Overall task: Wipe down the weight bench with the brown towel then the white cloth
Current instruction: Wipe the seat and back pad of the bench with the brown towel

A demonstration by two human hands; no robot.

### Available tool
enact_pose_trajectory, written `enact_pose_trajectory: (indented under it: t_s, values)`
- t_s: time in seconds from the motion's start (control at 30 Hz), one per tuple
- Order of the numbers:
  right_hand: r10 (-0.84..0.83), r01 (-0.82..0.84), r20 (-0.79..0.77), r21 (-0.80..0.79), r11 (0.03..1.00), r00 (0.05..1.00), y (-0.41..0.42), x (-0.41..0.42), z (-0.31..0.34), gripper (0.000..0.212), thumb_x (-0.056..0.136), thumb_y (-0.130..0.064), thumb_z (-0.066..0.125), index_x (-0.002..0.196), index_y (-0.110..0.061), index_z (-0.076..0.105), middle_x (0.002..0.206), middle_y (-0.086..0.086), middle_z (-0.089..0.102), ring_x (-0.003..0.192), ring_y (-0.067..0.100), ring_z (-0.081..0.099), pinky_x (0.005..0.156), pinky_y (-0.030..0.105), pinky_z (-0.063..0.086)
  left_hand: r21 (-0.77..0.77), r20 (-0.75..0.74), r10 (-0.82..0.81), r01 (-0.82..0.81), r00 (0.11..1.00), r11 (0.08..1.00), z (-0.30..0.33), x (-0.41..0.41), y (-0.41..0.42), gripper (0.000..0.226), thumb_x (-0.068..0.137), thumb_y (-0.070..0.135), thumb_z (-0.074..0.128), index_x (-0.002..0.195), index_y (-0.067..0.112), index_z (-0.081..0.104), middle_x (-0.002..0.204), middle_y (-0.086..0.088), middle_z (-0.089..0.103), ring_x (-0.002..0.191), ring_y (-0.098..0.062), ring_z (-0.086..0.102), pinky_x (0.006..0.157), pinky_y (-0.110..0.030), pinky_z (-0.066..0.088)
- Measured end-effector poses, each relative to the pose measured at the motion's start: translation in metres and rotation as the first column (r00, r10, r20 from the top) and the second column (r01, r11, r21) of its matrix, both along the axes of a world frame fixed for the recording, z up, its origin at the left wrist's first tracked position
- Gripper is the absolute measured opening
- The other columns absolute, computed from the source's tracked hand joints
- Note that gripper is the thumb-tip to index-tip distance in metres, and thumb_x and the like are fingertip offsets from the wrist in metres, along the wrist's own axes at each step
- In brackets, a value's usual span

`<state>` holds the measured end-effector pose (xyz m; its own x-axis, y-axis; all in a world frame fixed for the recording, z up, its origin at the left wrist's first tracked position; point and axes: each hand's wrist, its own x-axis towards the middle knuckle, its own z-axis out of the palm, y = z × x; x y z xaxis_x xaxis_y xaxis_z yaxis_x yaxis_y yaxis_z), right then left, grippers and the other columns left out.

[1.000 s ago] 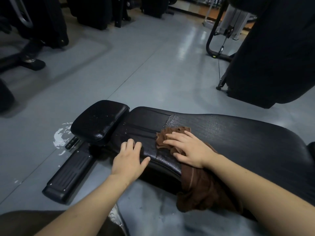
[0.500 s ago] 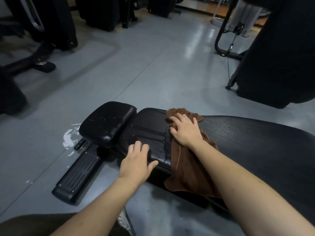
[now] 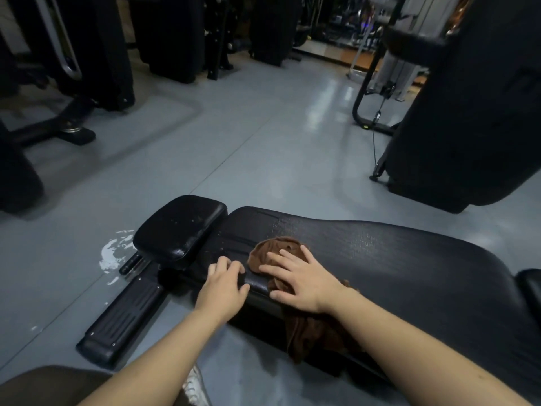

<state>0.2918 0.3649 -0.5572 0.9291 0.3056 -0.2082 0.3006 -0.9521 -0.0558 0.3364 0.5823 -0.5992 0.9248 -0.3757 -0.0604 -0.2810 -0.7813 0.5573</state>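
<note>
- My right hand lies flat, fingers spread, pressing the brown towel onto the weight bench pad; grip holds nothing.
- Towel's tail hangs over the near edge.
- My left hand rests on that edge, fingers loosely bent.
- Wet patch on the floor.

Black bench surface runs left to right, wet spots on top. Right hand flat on brown towel, fingers spread, near surface's front edge. Towel's other end hangs down over front edge. Left hand rests on front edge just beside towel, fingers bent. Small black pad at surface's left end. White splash on grey floor by pad.
</note>
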Motion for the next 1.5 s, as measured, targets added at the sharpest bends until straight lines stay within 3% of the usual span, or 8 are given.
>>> enact_pose_trajectory:
  t_s: [0.17,0.37,0.47,0.63,0.7,1.03,1.23,1.5]
  values:
    - [-0.191,0.164,0.218,0.138,0.977,0.957,-0.048,-0.021,0.041,0.065,0.096,-0.067,0.026,0.157,-0.043,0.024,0.167,-0.018,0.014,0.154,0.007,0.003,0.124,0.044,-0.002,-0.088,0.211,0.118,-0.101,0.970,0.991,0.016,-0.006,-0.014,0.030,0.092,0.026,0.057,0.121,0.018,0.053,0.124,-0.003,0.046,0.118,-0.024,0.043,0.096,-0.038,0.044]
    - [-0.495,0.510,0.165,-0.062,0.858,0.853,-0.141,-0.105,0.032,0.080,0.086,-0.080,0.005,0.157,-0.045,0.016,0.167,-0.015,0.012,0.155,0.011,0.000,0.124,0.049,-0.001,-0.223,0.352,-0.019,0.104,0.936,0.969,0.035,-0.022,-0.055,0.038,0.093,0.040,0.055,0.126,0.021,0.055,0.133,0.005,0.044,0.131,-0.015,0.038,0.108,-0.034,0.040]
    - [-0.526,0.538,0.120,-0.133,0.832,0.842,-0.154,-0.115,0.029,0.087,0.080,-0.084,-0.008,0.157,-0.047,0.011,0.168,-0.014,0.005,0.155,0.013,-0.004,0.124,0.048,0.000,-0.204,0.273,-0.097,0.156,0.957,0.966,0.045,-0.024,-0.086,0.049,0.095,0.049,0.049,0.138,0.025,0.049,0.149,0.005,0.036,0.146,-0.017,0.024,0.120,-0.037,0.025]
    - [-0.513,0.525,0.115,-0.165,0.835,0.851,-0.152,-0.115,0.022,0.099,0.071,-0.083,-0.026,0.158,-0.047,0.006,0.168,-0.014,-0.002,0.155,0.013,-0.007,0.124,0.048,0.000,-0.093,-0.122,-0.094,0.083,0.988,0.992,0.042,-0.020,-0.130,0.081,0.095,0.069,0.039,0.159,0.026,0.016,0.168,-0.002,-0.002,0.154,-0.022,-0.009,0.125,-0.043,-0.002]
    - [-0.513,0.527,0.118,-0.171,0.833,0.850,-0.154,-0.115,0.022,0.096,0.072,-0.082,-0.027,0.157,-0.048,0.001,0.168,-0.015,-0.007,0.154,0.013,-0.011,0.124,0.047,-0.002,0.009,-0.133,-0.054,0.056,0.990,0.998,0.031,-0.021,-0.138,0.088,0.094,0.074,0.030,0.161,0.021,0.010,0.169,-0.006,-0.006,0.154,-0.024,-0.011,0.125,-0.043,-0.006]
    - [-0.502,0.507,0.081,-0.221,0.833,0.861,-0.157,-0.109,0.016,0.088,0.082,-0.079,-0.021,0.158,-0.044,0.007,0.168,-0.009,0.004,0.155,0.018,0.002,0.122,0.052,0.009,0.196,0.169,-0.223,0.189,0.960,0.962,-0.003,0.005,-0.126,0.088,0.088,0.073,0.010,0.160,0.022,0.018,0.168,-0.005,0.009,0.155,-0.025,0.004,0.125,-0.039,0.006]
    - [-0.495,0.501,0.084,-0.214,0.839,0.865,-0.156,-0.108,0.015,0.097,0.067,-0.078,-0.037,0.154,-0.044,-0.012,0.164,-0.010,-0.017,0.155,0.019,-0.011,0.123,0.052,0.000,0.218,0.226,-0.282,0.234,0.933,0.947,-0.012,0.027,-0.125,0.075,0.097,0.067,0.025,0.158,0.023,0.024,0.167,-0.003,0.016,0.154,-0.023,0.010,0.125,-0.038,0.011]
    - [-0.533,0.530,0.048,-0.216,0.820,0.845,-0.136,-0.089,0.019,0.096,0.071,-0.079,-0.021,0.158,-0.041,-0.008,0.169,0.002,-0.014,0.155,0.030,-0.013,0.123,0.056,-0.001,0.237,0.261,-0.329,0.270,0.908,0.933,-0.014,0.046,-0.121,0.069,0.100,0.064,0.029,0.157,0.025,0.028,0.166,0.000,0.020,0.154,-0.020,0.013,0.125,-0.037,0.014]
